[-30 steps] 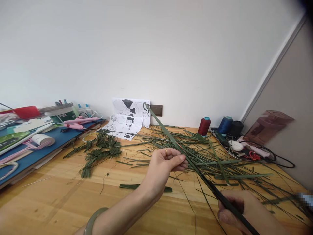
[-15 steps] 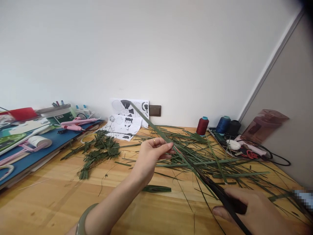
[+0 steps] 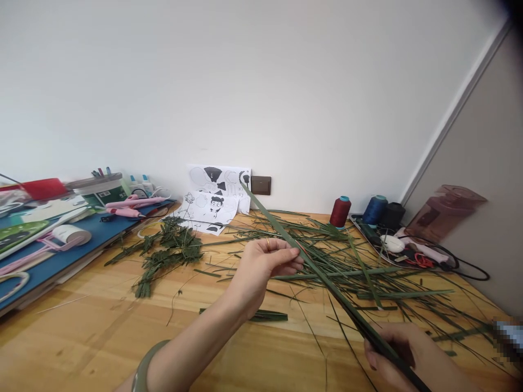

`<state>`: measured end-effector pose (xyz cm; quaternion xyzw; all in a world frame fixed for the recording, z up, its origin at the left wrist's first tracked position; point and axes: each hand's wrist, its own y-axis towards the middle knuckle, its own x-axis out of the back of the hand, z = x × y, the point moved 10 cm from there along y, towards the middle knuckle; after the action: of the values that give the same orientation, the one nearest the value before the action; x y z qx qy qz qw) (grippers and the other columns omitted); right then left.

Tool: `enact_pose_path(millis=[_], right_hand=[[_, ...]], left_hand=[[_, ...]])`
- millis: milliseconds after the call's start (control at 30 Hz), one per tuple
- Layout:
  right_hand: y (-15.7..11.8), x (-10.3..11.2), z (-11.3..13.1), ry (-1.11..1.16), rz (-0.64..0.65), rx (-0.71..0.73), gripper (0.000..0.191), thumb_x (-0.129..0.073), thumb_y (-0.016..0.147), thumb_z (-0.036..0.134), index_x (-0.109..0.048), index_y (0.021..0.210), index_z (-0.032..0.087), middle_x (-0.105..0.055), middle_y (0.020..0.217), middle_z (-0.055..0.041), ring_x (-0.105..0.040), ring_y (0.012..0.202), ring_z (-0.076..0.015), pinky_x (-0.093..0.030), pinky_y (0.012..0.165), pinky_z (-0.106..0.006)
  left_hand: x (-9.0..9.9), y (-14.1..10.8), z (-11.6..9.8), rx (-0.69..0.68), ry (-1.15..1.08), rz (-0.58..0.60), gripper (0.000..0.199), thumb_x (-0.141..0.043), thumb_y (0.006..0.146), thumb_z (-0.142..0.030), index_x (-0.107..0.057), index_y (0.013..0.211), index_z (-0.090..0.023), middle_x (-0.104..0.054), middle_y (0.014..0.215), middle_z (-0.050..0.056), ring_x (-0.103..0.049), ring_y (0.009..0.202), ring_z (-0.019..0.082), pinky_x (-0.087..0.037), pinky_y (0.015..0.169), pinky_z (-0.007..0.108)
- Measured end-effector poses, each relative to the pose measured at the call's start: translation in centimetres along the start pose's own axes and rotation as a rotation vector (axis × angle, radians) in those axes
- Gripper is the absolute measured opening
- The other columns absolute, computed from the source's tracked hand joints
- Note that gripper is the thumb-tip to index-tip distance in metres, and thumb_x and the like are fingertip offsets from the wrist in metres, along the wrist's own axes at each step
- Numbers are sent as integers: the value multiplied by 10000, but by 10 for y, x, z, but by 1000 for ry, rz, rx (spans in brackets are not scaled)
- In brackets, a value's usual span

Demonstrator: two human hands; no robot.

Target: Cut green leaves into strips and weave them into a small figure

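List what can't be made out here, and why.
All in the head view:
Long green strip: near end cut off by the bottom edge.
Short green leaf piece: partly hidden by the left forearm.
Right hand: some fingers hidden by the strip and the hand itself.
Object at the right edge: pixelated, unidentifiable.
Green tub: label print too small.
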<state>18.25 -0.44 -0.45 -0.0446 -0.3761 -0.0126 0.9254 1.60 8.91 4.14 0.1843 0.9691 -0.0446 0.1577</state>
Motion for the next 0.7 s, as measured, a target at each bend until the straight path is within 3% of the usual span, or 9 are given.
enact_pose_path(millis=[200,500,700], right_hand=[[2,2,11,18,18,28,129,-588,586,240,-569,473,181,-533,480,15,-488,484,-133,-384,435,-191],[5,-5,7,-38,88,-22,235,-578,580,264,-462,396,174,-383,421,34,-350,432,-90,-311,407,-190],[2,-2,4,-32,68,-25,159,-591,576,257,-556,443,178,-496,466,6,-455,479,-132,-362,440,-206]], left_hand=[[-4,-5,-2,-13,8,26,108,-645,651,-213,-633,602,-118,-651,620,35,-584,572,88,-472,607,196],[-5,-8,-1,-6,8,13,105,-644,648,-207,-623,591,-122,-648,616,42,-587,576,97,-473,621,216],[-8,-8,3,3,18,32,104,-645,642,-207,-620,572,-135,-651,601,30,-585,565,101,-466,616,229]])
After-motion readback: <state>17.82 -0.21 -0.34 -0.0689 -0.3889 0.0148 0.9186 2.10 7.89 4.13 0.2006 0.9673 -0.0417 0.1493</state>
